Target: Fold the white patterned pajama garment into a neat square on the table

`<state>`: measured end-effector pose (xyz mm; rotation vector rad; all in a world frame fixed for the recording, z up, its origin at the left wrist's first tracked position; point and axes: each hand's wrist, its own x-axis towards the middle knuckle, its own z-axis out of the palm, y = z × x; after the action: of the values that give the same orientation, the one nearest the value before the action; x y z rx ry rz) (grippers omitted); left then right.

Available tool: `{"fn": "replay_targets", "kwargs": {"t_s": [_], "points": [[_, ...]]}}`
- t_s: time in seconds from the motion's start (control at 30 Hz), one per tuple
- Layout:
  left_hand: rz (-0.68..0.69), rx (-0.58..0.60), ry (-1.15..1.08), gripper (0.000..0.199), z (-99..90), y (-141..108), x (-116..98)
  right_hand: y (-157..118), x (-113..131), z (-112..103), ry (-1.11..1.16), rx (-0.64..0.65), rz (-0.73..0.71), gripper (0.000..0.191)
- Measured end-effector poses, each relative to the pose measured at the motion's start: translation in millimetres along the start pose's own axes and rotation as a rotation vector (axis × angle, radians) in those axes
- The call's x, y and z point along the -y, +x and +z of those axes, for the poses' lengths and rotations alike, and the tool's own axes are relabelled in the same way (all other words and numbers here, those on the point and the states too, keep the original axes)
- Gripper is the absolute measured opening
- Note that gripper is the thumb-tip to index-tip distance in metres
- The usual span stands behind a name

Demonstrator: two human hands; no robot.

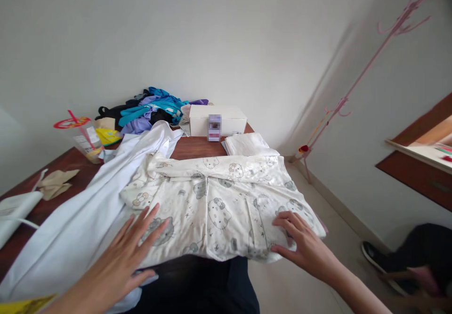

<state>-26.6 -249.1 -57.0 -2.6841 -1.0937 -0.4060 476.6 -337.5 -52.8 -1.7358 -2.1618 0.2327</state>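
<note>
A white garment [233,210] printed with grey cartoon cat faces lies folded and spread across the front of the table, its near edge hanging over my lap. My left hand [132,248] is over its left side, fingers stretched and spread, holding nothing. On the right part of the cloth, my right hand [300,241] has its fingers slightly bent and its thumb apart, with nothing seen between them. Along the left of the printed garment runs a plain white cloth [81,215], partly beneath it.
Behind stand a white box [233,116], a small blurred packet [213,128] and a folded white cloth [249,143]. A clothes heap [155,107], plastic cup [83,137] and crumpled tissue [58,182] occupy the left. A pink coat rack [367,69] leans at right; a shoe [374,257] shows below.
</note>
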Motion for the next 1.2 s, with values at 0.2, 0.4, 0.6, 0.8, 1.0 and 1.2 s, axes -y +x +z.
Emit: {"fn": "replay_targets", "kwargs": {"t_s": [0.2,0.4,0.6,0.8,1.0,1.2], "points": [[0.210,-0.037,0.078,0.077,16.3,33,-64,-4,37,43,-0.083,-0.030,-0.158,0.087],[0.176,-0.177,0.017,0.056,35.5,40,-70,-18,56,103,-0.263,-0.272,-0.030,0.104],[0.015,-0.287,-0.118,0.037,37.8,42,-82,-30,48,118,-0.128,-0.542,-0.065,0.081],[-0.015,-0.244,-0.168,0.034,35.4,38,-77,-46,22,76,-0.009,-0.652,-0.141,0.047],[0.047,-0.149,-0.093,0.047,26.6,13,-52,-75,-30,10,-0.076,-0.641,0.076,0.027],[0.082,-0.188,-0.016,0.051,20.8,-6,-34,-64,-46,-30,0.194,-0.493,0.142,0.028]]}}
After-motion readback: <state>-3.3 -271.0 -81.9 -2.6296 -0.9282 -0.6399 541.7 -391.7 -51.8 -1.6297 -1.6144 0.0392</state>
